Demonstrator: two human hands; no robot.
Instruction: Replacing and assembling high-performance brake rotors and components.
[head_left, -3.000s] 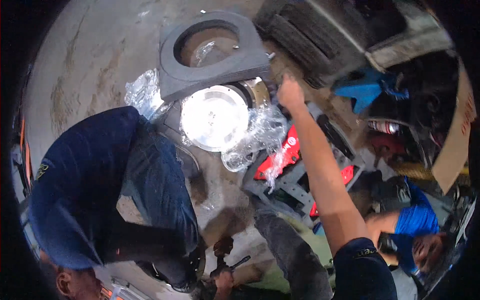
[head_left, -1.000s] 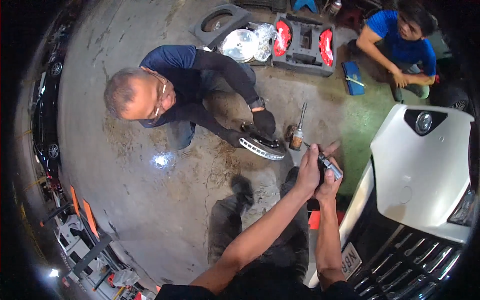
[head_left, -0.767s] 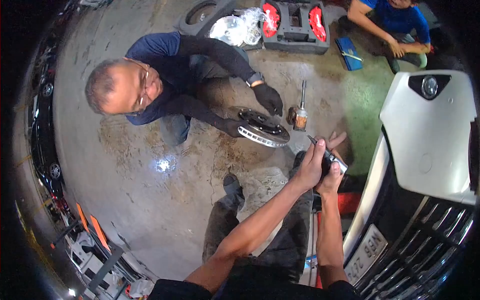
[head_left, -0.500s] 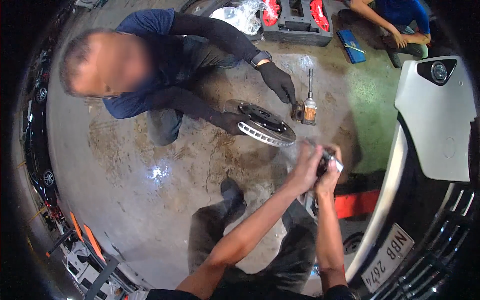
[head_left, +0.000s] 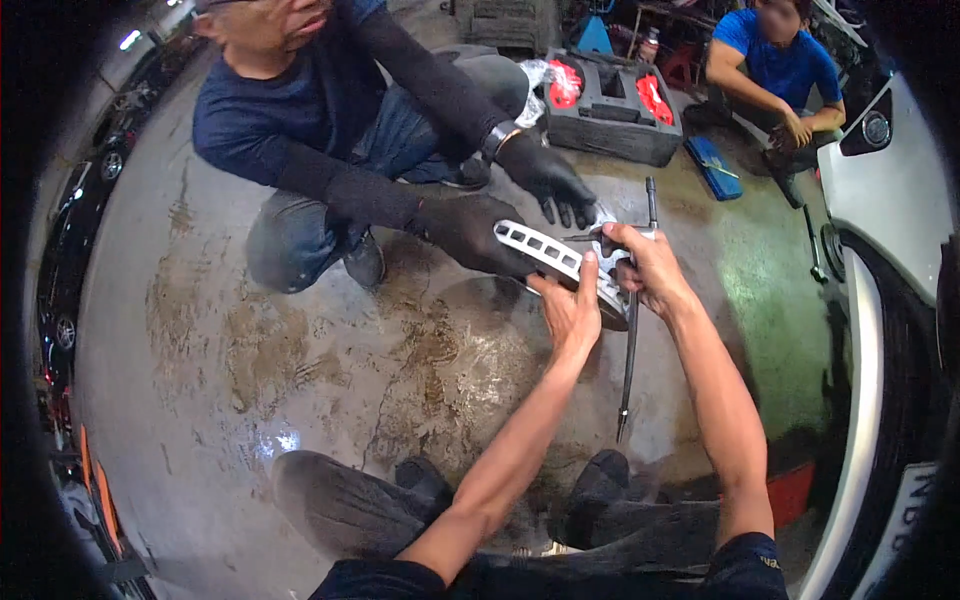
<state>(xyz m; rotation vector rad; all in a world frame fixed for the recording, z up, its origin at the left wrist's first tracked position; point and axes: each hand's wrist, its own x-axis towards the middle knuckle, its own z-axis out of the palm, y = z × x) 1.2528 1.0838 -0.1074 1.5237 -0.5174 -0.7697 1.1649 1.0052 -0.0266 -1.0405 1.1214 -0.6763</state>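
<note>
The person's left hand has its fingers bent under the lower side of a brake disc and its thumb laid up along the slotted edge — closed on the disc, with the gap filled by it. The disc is tilted, its pale vented edge toward the viewer, just ahead of that thumb. The right hand is at the disc's right end, index finger reaching left and the other fingers curled in; whether they grip anything cannot be told. By the right index fingertip is a pale shiny patch, too blurred to name. A dark rod runs down below the right fingers, and a dark stem shows just beyond them. Left of the left fingers, a co-worker's near gloved hand is against the disc; the far gloved hand hangs fingers-down, above and left of the right fingertips. Well beyond both sets of fingers sits a dark foam case with red calipers, and right of it a blue pouch lies on the floor.
</note>
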